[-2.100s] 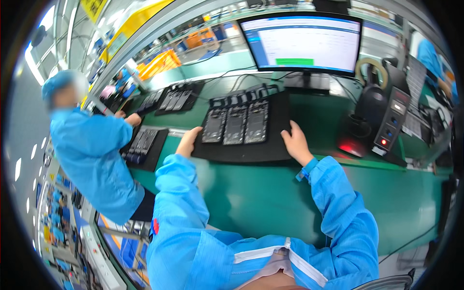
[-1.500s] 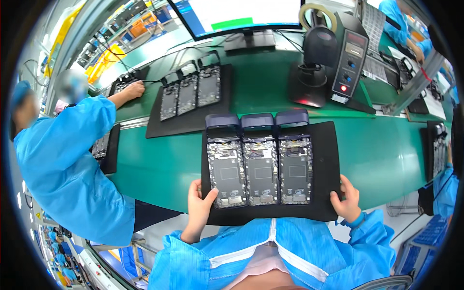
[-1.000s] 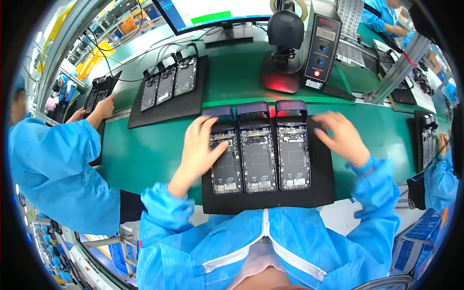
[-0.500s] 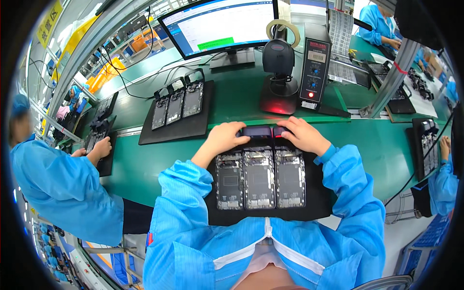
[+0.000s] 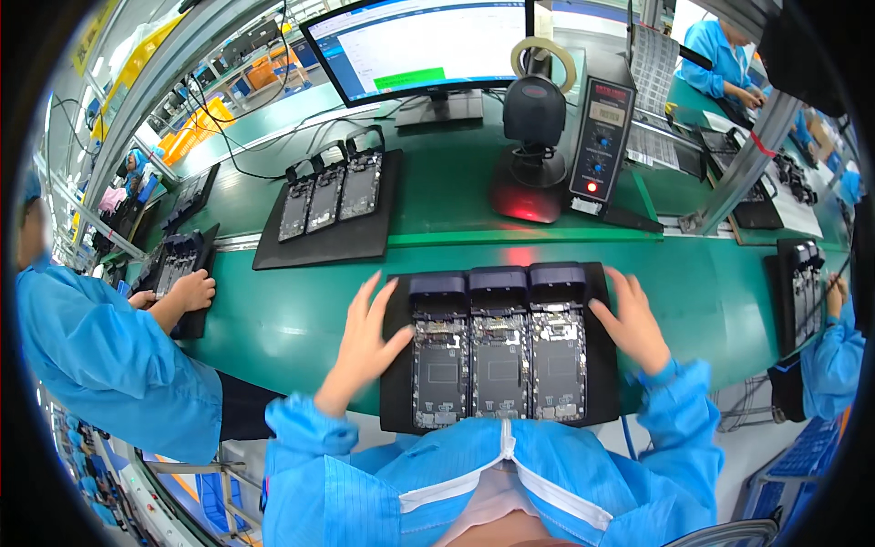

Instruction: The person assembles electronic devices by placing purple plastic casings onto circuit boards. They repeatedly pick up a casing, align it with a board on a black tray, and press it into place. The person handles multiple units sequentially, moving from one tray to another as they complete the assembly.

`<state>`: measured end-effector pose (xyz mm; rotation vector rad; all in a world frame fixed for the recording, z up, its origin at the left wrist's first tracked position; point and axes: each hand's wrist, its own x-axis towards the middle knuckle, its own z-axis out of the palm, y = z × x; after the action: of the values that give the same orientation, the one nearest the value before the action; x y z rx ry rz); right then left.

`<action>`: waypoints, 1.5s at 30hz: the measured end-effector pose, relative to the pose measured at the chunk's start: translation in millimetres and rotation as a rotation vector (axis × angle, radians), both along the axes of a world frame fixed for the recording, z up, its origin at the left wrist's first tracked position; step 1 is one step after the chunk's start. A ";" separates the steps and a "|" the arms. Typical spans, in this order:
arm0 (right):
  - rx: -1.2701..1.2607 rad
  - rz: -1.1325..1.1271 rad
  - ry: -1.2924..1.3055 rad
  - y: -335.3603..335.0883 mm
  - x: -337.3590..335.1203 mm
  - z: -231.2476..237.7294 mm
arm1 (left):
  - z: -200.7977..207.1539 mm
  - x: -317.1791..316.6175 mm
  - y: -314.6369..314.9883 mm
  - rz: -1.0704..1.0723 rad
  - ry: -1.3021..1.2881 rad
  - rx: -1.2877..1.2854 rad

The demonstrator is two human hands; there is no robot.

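Observation:
Three opened phones with bared dark inner parts lie side by side: a left phone [image 5: 441,378], a middle phone [image 5: 499,376] and a right phone [image 5: 558,374]. They rest on a black pad [image 5: 396,401] close to my body. At each phone's far end stands a dark blue block, such as the left block [image 5: 437,296]. By the pad's left edge, my left hand [image 5: 367,342] is open, fingers spread, its thumb near the left phone. My right hand [image 5: 633,321] is open too, over the right edge. Neither hand holds anything.
Beyond the green bench [image 5: 301,319] stand a barcode scanner [image 5: 533,118] casting red light, a control box [image 5: 602,141] and a monitor [image 5: 419,46]. Another pad [image 5: 319,248] with three opened phones lies at the back left. Co-workers sit at both sides, one sleeve [image 5: 100,346] near on the left.
My hands have let go of the dark blocks and moved apart to the pad's sides. The pad with the phones sits nearer my body, and all three blocks now show.

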<state>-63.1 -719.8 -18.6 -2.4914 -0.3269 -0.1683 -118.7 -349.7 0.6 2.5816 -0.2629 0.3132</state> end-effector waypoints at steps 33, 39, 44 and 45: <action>0.889 -0.397 -0.176 -53.1 153.2 37.3 | -26.5 -3.9 -75.8 0.202 0.557 -1.498; 1.099 -0.470 -0.101 -41.0 171.3 33.1 | -30.1 13.2 -77.4 -0.080 1.008 -1.418; 1.420 -0.274 -0.176 16.2 152.5 38.5 | -34.0 12.8 -73.5 -0.110 1.033 -1.558; 1.293 -0.216 -0.119 36.6 148.4 35.3 | -25.9 13.2 -74.0 -0.150 0.979 -1.628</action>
<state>85.3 -683.2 16.6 -1.2244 0.0386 -0.4452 -105.5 -423.7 -25.3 0.8659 0.1522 -0.5898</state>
